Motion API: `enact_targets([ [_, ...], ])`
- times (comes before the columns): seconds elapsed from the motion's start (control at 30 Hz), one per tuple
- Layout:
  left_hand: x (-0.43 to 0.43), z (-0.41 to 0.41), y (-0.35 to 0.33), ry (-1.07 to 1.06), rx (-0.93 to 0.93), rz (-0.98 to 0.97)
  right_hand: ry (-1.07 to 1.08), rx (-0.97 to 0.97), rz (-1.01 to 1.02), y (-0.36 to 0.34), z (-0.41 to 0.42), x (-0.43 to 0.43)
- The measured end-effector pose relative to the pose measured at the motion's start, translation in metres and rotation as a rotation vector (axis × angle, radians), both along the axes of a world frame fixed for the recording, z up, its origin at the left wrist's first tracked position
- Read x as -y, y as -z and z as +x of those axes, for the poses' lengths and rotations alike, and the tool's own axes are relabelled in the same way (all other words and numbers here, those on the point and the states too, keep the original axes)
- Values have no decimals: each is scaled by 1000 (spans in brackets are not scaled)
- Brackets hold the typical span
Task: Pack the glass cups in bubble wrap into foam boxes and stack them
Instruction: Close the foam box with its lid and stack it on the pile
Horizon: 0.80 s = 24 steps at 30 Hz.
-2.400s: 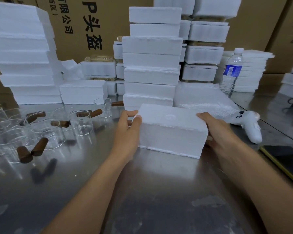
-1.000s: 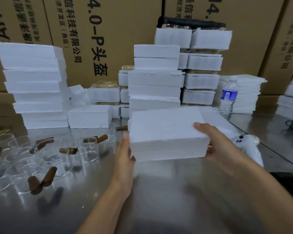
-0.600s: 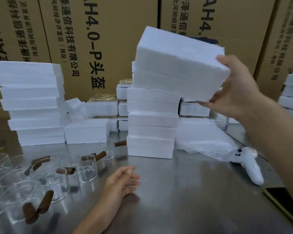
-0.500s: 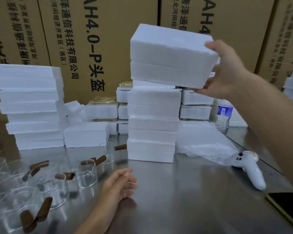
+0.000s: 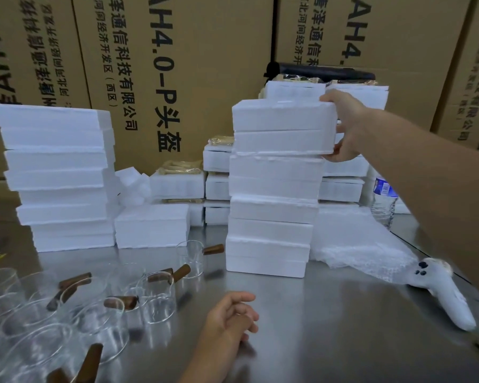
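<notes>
Foam box (image 5: pixel 282 128) just landed on the stack (image 5: pixel 271 217), right hand (image 5: pixel 346 128) still gripping its end. Left hand (image 5: pixel 230 316) lies loose and empty nearer me. One more stacked, I reckon.

We saw a white controller (image 5: pixel 443 291) lying at the right of the steel tabletop (image 5: pixel 329 341), a water bottle (image 5: pixel 382 205) standing farther back, and printed cardboard cartons (image 5: pixel 205 51) lining the rear

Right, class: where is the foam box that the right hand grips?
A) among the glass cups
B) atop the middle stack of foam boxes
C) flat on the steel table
B: the right hand grips the foam box by its end, atop the middle stack.
</notes>
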State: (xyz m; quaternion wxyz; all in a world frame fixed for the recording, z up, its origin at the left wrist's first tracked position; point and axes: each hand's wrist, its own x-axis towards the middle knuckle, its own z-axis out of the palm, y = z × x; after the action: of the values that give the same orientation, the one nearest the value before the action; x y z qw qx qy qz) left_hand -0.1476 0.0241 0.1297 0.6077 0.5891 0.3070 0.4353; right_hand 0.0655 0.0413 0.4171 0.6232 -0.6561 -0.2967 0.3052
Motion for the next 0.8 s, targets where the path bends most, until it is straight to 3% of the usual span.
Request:
enact_targets([
  [0.8, 2, -1, -2, 5, -10, 17, 86, 85, -50, -3, -4, -16],
])
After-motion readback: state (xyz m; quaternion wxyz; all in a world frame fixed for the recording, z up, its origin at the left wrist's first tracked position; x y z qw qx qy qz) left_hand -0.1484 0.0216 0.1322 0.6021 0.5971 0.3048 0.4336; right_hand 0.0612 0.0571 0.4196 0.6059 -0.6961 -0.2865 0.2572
